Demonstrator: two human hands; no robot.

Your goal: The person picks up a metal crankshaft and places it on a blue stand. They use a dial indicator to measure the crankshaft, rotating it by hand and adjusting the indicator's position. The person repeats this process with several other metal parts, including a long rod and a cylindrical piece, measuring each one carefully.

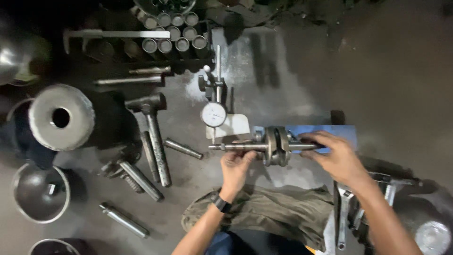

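Here I am holding the crankshaft (276, 145) crosswise between my hands, its shaft running left to right. My left hand (236, 167) is gripping the left stub from below, my right hand (337, 158) is closing over the right end, and the dial gauge (213, 114) is sitting just beyond my left hand.

crankshaft (276, 146) lies on the floor (377, 85) between both hands, dial gauge (213, 114) just behind its left end, hammer (152, 127) farther left, cloth (269, 212) in front.

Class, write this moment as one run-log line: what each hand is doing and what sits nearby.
left hand: grips crankshaft shaft | right hand: on its other end | dial gauge: tip above shaft | hammer: on floor, left
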